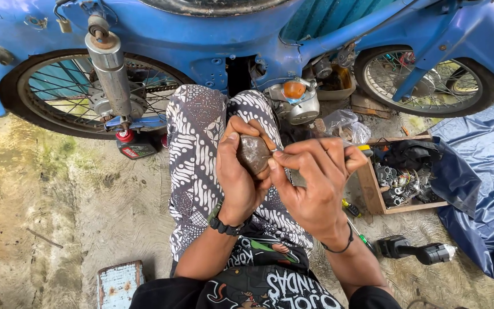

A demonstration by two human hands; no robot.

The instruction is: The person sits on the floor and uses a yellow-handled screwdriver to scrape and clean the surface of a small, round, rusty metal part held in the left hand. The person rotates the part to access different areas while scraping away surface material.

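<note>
Two hands w/ a small brown-grey part, frame centre.

Left hand (238,171) is wrapped tight around the rounded part (253,153), thumb over its top; right hand (314,177) has fingers curled, fingertips (274,163) pinched against the part's edge, w/ a yellow-tipped tool (364,150) poking out behind. Both sit over the patterned trousers (195,149). Blue motorbike (201,34) fills the top; wooden box (373,191) of bits mid-right, blue tarp (487,189) far right.

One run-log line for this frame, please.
left hand: holds brown part | right hand: fingertips on part, grips tool | backdrop: blue motorbike | right: parts box
</note>
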